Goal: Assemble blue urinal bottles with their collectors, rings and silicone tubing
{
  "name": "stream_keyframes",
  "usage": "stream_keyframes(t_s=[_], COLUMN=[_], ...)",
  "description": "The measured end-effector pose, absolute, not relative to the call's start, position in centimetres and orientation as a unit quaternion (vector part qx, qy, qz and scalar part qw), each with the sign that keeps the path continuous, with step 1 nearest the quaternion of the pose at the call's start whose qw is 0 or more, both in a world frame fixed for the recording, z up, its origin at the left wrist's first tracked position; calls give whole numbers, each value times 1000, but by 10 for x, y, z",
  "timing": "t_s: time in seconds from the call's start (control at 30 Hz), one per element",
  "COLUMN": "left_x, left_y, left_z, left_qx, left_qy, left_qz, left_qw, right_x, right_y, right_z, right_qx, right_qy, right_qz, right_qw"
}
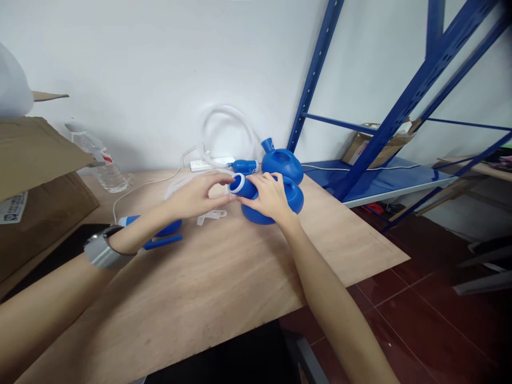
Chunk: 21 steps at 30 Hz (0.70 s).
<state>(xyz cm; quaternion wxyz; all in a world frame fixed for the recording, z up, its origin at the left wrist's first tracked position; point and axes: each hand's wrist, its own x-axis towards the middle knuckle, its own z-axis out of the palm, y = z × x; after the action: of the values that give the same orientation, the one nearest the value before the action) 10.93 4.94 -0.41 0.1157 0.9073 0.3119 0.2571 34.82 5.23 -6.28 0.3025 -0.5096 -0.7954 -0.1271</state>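
Pinching a white ring (242,184), seemingly seated at the open mouth (236,183) of the blue bottle (256,215), with left hand (194,194), clasping its neck (250,189) with right hand (271,196), with hose (224,108) behind it yet unattached.

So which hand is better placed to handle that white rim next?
Probably the left hand: its fingers bracket the white rim, while the right hand holds the blue neck, seemingly steadying it.

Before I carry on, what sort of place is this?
Probably a small workshop or storeroom. A blue metal shelving rack with perforated uprights stands beside a broad, pale wooden worktable, and a large brown cardboard box is at the left.
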Motion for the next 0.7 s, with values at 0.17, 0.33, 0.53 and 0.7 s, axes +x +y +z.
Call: stream_keyframes(t_s=[0.17,0.33,0.53,0.7], left_x=[139,149,147,143], left_y=[52,60,65,66], left_z=[-14,-13,-7,3], left_qx=[889,877,892,908], left_qy=[345,351,343,326], left_qz=[283,293,268,229], left_qw=[104,147,125,128], right_x=[348,346,345,344], right_y=[50,50,50,49], right_z=[-63,-64,-64,-63], right_qx=[-494,-485,-468,-465], right_qy=[-804,-806,-816,-816], right_qz=[-130,-129,-109,-99], right_qw=[304,314,321,330])
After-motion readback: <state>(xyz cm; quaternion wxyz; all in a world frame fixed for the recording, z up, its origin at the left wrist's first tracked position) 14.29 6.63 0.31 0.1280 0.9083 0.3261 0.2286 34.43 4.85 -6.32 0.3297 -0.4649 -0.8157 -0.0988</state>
